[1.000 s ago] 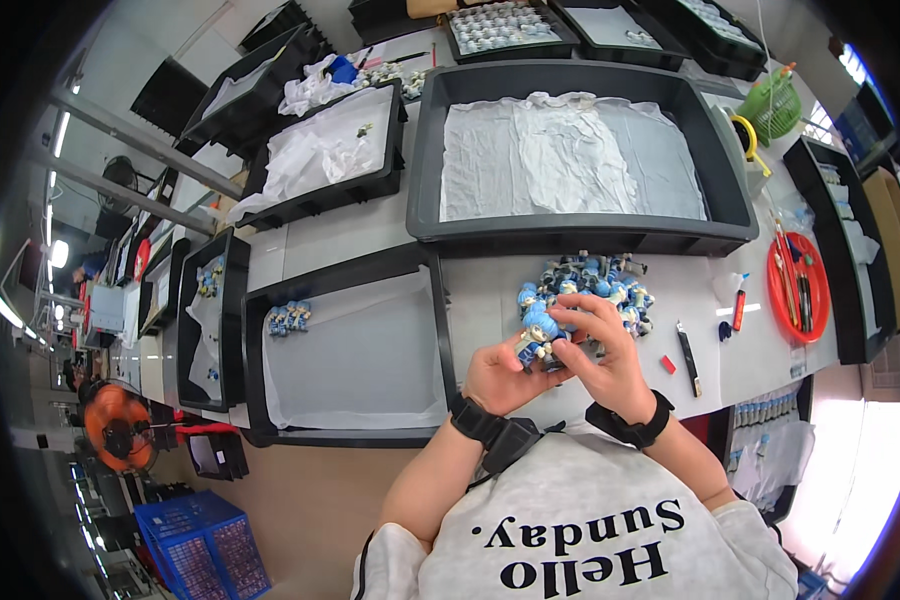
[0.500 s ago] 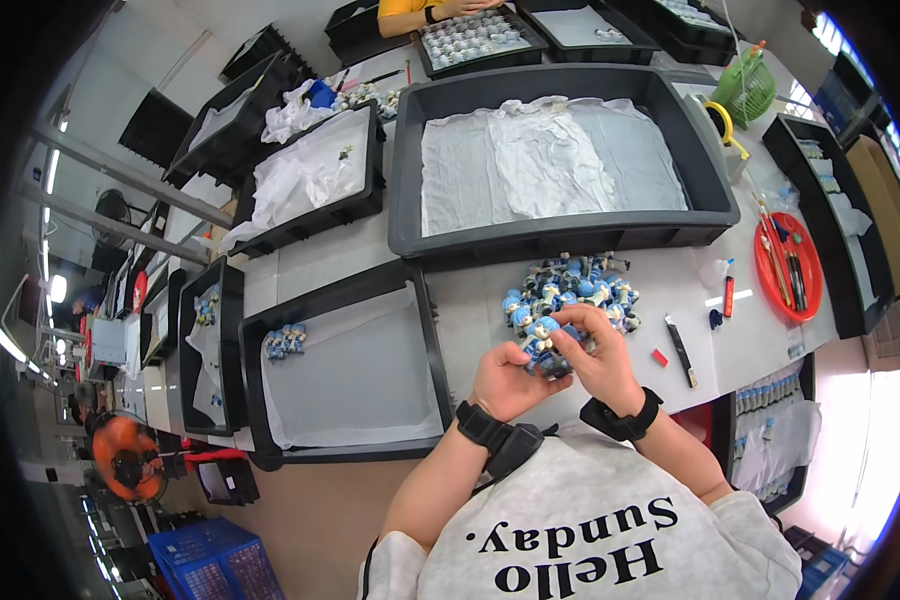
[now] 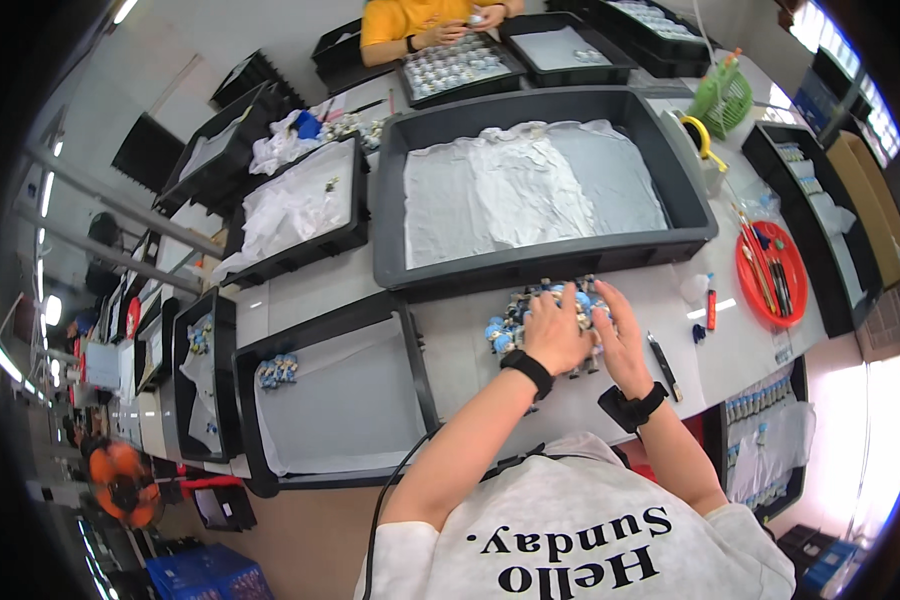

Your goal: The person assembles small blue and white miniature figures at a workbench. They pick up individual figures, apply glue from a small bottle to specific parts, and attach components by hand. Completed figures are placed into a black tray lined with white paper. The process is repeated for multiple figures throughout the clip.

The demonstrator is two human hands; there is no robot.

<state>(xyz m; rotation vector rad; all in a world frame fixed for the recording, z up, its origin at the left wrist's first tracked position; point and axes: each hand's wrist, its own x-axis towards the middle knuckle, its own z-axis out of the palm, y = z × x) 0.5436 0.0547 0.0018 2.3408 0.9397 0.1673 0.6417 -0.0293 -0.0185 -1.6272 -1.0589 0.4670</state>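
A pile of small blue-and-white figurines point(image 3: 510, 325) lies on the white table, in front of the big grey tray. My left hand point(image 3: 558, 335) reaches over the pile with its fingers apart, pointing away from me. My right hand point(image 3: 622, 345) is at the pile's right side, its fingers stretched out. Both hands seem to touch the figurines, and no single one is visibly gripped. They cover much of the pile's middle and right. Several similar figurines point(image 3: 276, 371) stand grouped in the lined tray point(image 3: 345, 415) to the left.
Beyond the pile is a large grey tray point(image 3: 545, 267) with white cloth in it. To the right lie a craft knife point(image 3: 664, 367), a red marker point(image 3: 711, 305) and a red dish point(image 3: 776, 314) of brushes. Across the table, a co-worker in yellow point(image 3: 410, 25) handles white pieces.
Both hands have moved away from me, from near the table edge onto the pile. The figurine held between them is no longer seen there, and the fingers have spread.
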